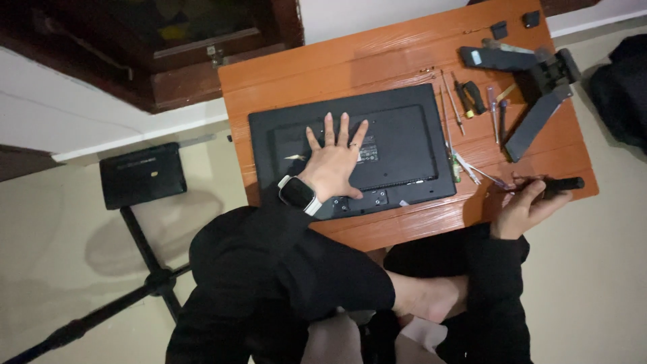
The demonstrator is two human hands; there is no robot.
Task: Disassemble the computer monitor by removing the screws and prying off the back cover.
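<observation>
Grip status: the right hand is closing around a black-handled screwdriver at the right front corner of the worktop, fingers wrapped on the handle, the shaft pointing left toward the monitor. The left hand is lying flat and spread on the back of the black monitor, holding nothing — it is pressing the panel down.

The monitor is lying face down, roughly centred on the orange worktop, its long edge parallel to the person. Its stand is already lying off to the right rear, well apart from the panel, so stand removal appears done. The rear cover is still sitting on the monitor with no visible gap, so separating it appears to be outstanding. Whether any screws are remaining in the cover is too small to tell.

Several spare screwdrivers are lying between the monitor and the stand. Two small black parts are resting at the rear right corner.

A wristwatch is showing on the left wrist — a tripod is standing on the floor to the left.
</observation>
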